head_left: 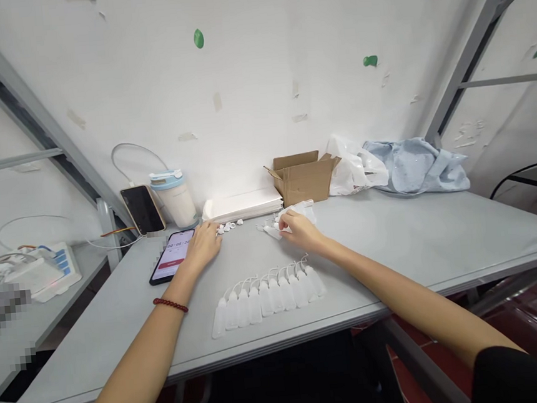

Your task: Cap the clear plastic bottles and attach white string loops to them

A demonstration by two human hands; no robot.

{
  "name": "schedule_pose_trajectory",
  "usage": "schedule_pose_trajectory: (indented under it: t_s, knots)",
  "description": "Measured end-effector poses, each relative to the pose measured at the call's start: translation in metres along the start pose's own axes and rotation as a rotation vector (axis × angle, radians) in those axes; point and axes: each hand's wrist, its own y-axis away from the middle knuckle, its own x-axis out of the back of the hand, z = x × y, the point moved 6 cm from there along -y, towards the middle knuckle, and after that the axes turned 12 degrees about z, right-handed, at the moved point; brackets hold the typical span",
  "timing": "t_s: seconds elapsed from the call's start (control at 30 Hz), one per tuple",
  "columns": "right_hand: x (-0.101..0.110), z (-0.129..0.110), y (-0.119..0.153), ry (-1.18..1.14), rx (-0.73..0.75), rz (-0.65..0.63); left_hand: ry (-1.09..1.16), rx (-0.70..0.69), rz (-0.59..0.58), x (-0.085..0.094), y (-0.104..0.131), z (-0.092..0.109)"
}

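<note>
My left hand (pixel 202 243) rests on the table beside the phone, its fingers bent together at a small heap of white caps (pixel 227 227). Whether a cap is between its fingertips cannot be made out. My right hand (pixel 299 229) is closed in a pinch at a small white squeeze bottle (pixel 272 231), whose far part is hidden by the fingers. Just behind that hand lies a translucent plastic bag (pixel 305 208). Closer to me, several translucent squeeze bottles (pixel 264 299) lie side by side in a row, thin curved tubes pointing away from me.
A phone (pixel 173 256) showing a timer lies left of my left hand. Behind it stand another phone (pixel 143 210) and a blue-lidded cup (pixel 174 200). Along the wall are a paper stack (pixel 245 205), an open cardboard box (pixel 305 182), a white bag (pixel 354 167) and blue cloth (pixel 416 166).
</note>
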Motion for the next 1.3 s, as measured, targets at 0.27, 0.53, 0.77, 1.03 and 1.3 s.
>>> schedule_pose_trajectory:
  t_s: [0.27,0.53,0.77,1.03,1.3]
  knots:
    - [0.004,-0.001,-0.002,-0.095,-0.013,0.064,0.025,-0.078,0.046,-0.005,-0.002,0.001]
    - [0.002,-0.004,-0.001,-0.086,0.014,0.032,0.080,-0.157,0.038,-0.009,-0.005,0.011]
    - [0.017,-0.005,-0.003,-0.109,-0.088,-0.082,0.231,-0.132,0.001,-0.007,-0.001,0.023]
    - [0.027,-0.017,0.048,-0.055,-0.221,-1.211,0.310,-0.146,-0.027,-0.002,0.005,0.044]
    - [0.025,-0.018,0.054,0.045,-0.240,-1.292,0.324,-0.175,-0.028,0.002,0.008,0.051]
